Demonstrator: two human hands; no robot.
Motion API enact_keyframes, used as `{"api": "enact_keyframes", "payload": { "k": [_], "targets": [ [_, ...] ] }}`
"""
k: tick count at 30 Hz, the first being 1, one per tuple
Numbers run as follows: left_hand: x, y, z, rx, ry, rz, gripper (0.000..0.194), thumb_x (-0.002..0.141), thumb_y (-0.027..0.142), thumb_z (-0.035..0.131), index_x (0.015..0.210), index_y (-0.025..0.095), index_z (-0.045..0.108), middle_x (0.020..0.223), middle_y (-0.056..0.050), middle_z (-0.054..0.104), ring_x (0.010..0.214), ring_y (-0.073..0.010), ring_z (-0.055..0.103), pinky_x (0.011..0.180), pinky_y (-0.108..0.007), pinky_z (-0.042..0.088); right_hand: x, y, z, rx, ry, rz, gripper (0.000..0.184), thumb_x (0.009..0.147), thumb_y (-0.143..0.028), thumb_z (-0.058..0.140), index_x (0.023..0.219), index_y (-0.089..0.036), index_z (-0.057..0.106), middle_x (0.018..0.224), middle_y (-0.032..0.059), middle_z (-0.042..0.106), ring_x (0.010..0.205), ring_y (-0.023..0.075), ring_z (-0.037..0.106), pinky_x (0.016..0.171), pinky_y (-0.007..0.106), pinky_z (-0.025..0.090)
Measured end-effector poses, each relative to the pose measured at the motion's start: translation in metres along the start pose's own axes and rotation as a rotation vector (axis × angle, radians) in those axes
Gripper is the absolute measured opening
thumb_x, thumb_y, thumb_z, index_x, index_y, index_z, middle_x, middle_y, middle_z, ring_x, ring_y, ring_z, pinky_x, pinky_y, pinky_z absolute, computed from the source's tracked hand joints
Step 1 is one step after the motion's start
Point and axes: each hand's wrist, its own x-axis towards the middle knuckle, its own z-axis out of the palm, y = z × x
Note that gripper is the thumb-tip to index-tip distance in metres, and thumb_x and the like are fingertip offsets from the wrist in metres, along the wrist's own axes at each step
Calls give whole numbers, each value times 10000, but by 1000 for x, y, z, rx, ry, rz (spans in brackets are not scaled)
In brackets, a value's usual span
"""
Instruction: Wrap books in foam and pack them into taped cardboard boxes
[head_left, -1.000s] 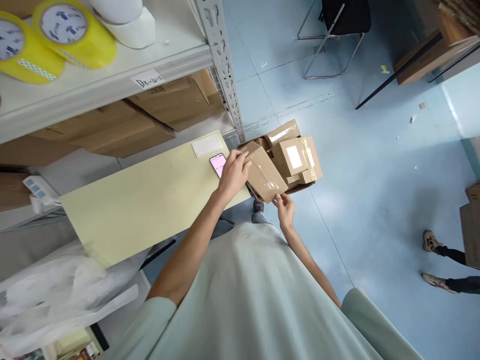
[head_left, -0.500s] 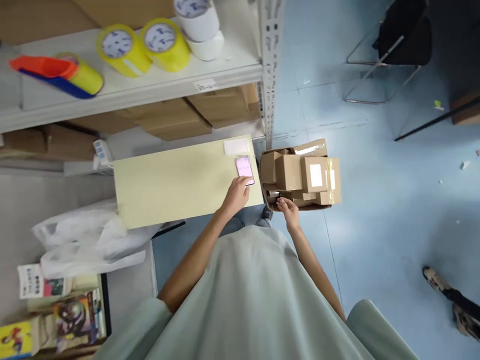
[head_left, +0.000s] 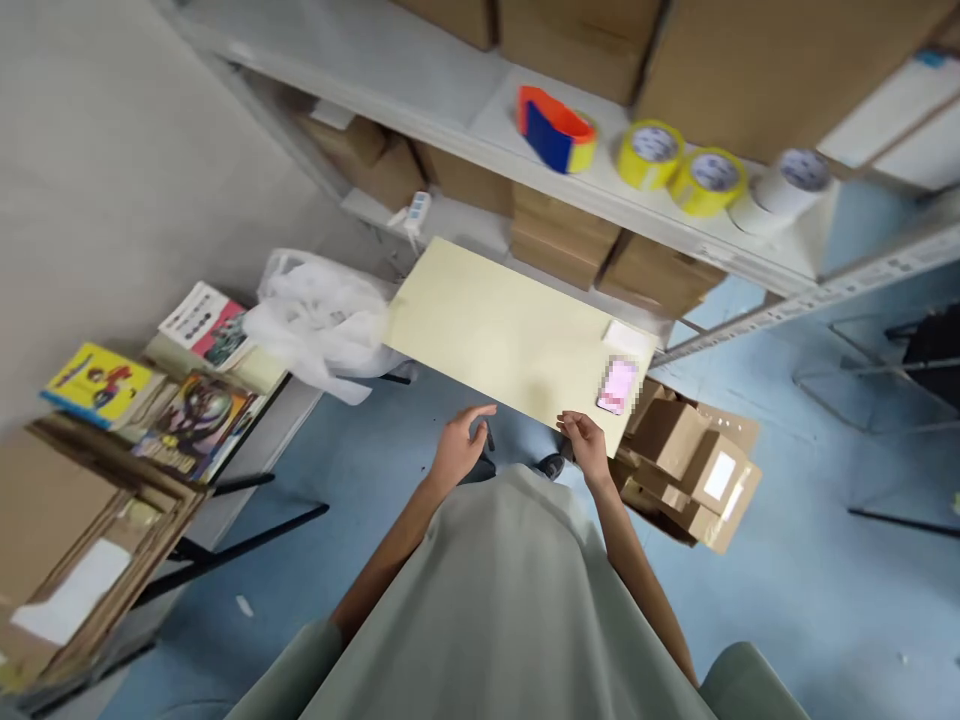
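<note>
Ahead of the left hand [head_left: 457,450] and the right hand [head_left: 589,447], a pale yellow table [head_left: 495,320] is placed, with a shelf [head_left: 420,50] bearing yellow tape rolls [head_left: 637,172] farther beyond. Left of the left hand, white plastic bags [head_left: 322,325] and books [head_left: 196,425] are seen. The left hand is held half curled, thumb apart, short of the table's near edge; nothing is gripped. At that edge, the right hand's thumb and fingertips are drawn nearly together, nothing visible between them. The phone [head_left: 618,386] is laid on the table, ahead and right of the right hand; cardboard boxes [head_left: 669,440] are gathered to its right. Half a second ago, the phone was touched by the left hand and the boxes were neared by the right; both hands have since been withdrawn.
</note>
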Motion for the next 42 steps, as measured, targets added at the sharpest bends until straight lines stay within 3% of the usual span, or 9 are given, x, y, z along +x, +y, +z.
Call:
{"api": "enact_keyframes", "payload": {
  "k": [10, 15, 24, 33, 37, 42],
  "targets": [
    [-53, -106, -169, -177, 526, -169, 289, 1072, 291, 567, 1260, 273, 787, 1152, -50, 858, 1164, -267, 784, 1084, -455, 613, 4, -60, 250, -346, -409, -207, 495, 935, -709, 729, 1103, -250, 806, 1186, 127, 858, 1141, 330, 810, 1102, 530, 636],
    [-88, -158, -232, -243, 716, -321, 290, 1061, 317, 590, 1253, 254, 797, 1145, -71, 863, 1182, -283, 781, 1065, -457, 624, 1, -78, 352, -445, -588, -230, 475, 953, -678, 726, 1131, -244, 804, 1240, 134, 849, 1156, 326, 803, 1096, 505, 635],
    [-110, -225, -285, -343, 956, -486, 279, 1057, 335, 592, 1206, 224, 800, 1115, -90, 858, 1095, -260, 803, 1051, -438, 629, 15, -87, 502, -553, -871, -252, 485, 951, -681, 752, 1108, -225, 812, 1190, 140, 860, 1158, 336, 811, 1107, 499, 632],
    [-101, -275, -367, -277, 1125, -725, 299, 1018, 312, 594, 1237, 216, 774, 1113, -95, 865, 1115, -269, 811, 1092, -460, 615, 36, -81, 658, -534, -1182, -153, 498, 936, -711, 764, 1092, -241, 812, 1179, 130, 860, 1129, 331, 822, 1097, 489, 630],
    [-85, -287, -387, -269, 1168, -823, 308, 1010, 317, 593, 1239, 217, 773, 1100, -95, 868, 1115, -273, 816, 1093, -464, 614, 49, -75, 710, -577, -1297, -87, 512, 923, -738, 760, 1057, -247, 810, 1150, 121, 862, 1126, 334, 819, 1080, 475, 633],
    [-78, -293, -392, -290, 1178, -921, 321, 1026, 348, 592, 1258, 218, 772, 1113, -97, 870, 1129, -275, 817, 1109, -472, 615, 60, -53, 748, -688, -1378, -56, 448, 930, -684, 747, 1043, -256, 819, 1106, 99, 867, 1068, 320, 819, 1044, 465, 634]
  ]
}}
